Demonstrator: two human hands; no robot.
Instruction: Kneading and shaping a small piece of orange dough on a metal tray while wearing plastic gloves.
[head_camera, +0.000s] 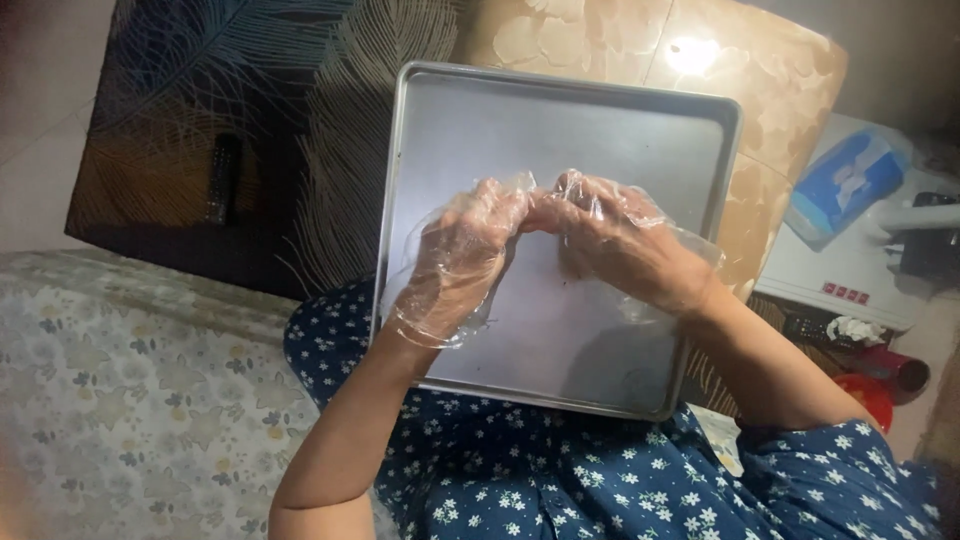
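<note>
Over a metal tray (640, 130), gloved left hand (455, 260) and right hand (620, 240) pinch fingertips together, fingers curled.

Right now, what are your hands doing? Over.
Left hand and right hand, both in clear gloves, fingertips meeting over the tray. Tray bare, on the lap. Nothing in the way.

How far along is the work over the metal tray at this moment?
Done: both hands wear thin clear plastic gloves, and the rectangular silver metal baking tray rests on the lap, its surface bare. In hand: the left hand and right hand meet fingertip to fingertip above the tray; whether they pinch something small or adjust a glove cannot be told. Left: nothing lies on the tray yet.
</note>
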